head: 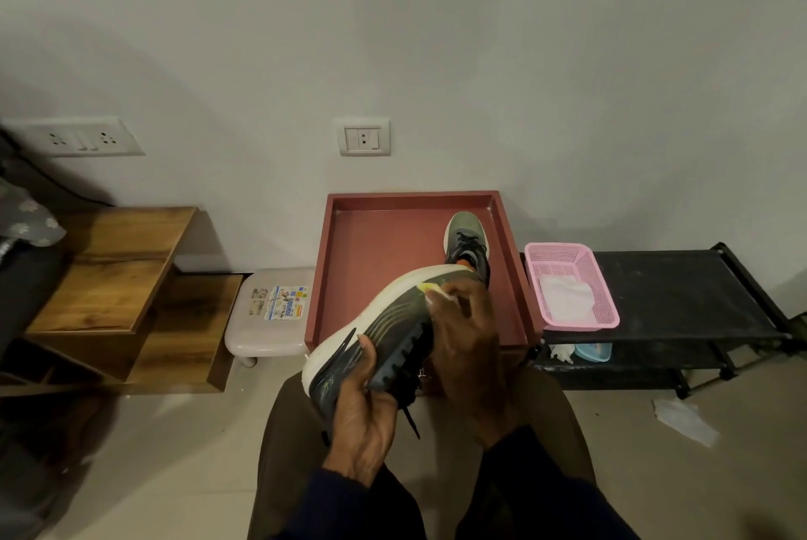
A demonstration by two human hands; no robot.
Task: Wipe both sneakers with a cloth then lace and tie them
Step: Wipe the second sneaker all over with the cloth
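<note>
Left hand point(362, 417): grips the heel end of the held sneaker point(384, 312) from below, thumb laid over the dark side panel, fingers curled round the collar.
Right hand point(467, 347): fingers bent, pinching a small white cloth point(436, 295) against the sneaker's side, just under the white sole edge. Only a scrap of the cloth shows past the fingers.
Held sneaker: up off any surface, over the person's lap, tipped on its side with the thick white sole facing up and left and the toe pointing away toward the tray. Dark upper with thin pale stripes.
Lace point(410, 417): black, threaded through the eyelets; one loose end hangs down between the two hands.
Second sneaker point(466, 234): stands upright in the far right corner of the red tray point(384, 242), toe toward the wall, its heel hidden behind the held sneaker.
Pink basket point(594, 277): just right of the tray, on the black rack point(681, 295); folded white cloths point(565, 299) lie inside it.
Stool point(262, 338): small and white with a sticker on top, just left of the tray.
Wooden shelf unit point(113, 269): far left, against the wall.
Floor: a crumpled white tissue point(683, 417) lies to the right, in front of the rack.
</note>
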